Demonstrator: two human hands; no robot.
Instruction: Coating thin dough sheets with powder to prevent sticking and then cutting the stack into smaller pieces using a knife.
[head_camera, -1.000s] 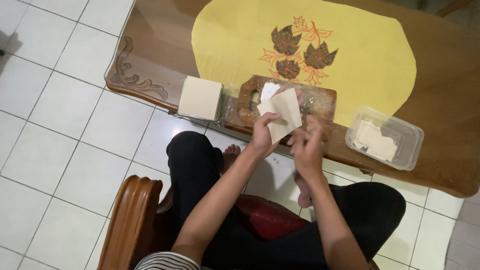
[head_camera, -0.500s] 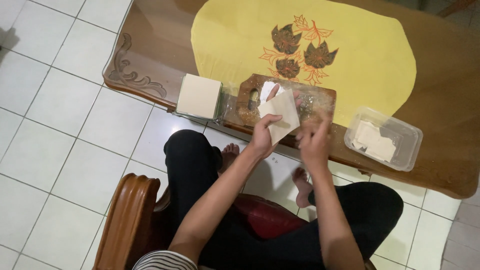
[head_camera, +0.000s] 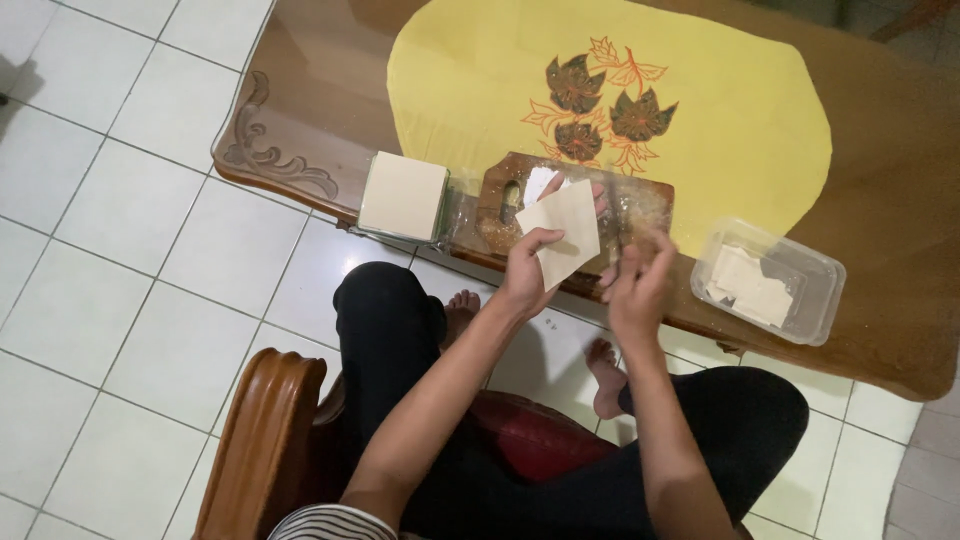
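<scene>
Pale square wrapper (head_camera: 562, 232) is pinched in the left hand (head_camera: 525, 275), held above the wooden board (head_camera: 640, 205). Right hand (head_camera: 638, 285) is loosely curled just beside it, nothing gripped. Clear plastic tub (head_camera: 812, 270) at right holds folded pale pieces (head_camera: 748, 285). Wrapper stack (head_camera: 403, 195) sits left of the board.

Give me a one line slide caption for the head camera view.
Seated person's left hand holds a pale square sheet above a wooden board; right hand alongside.
</scene>
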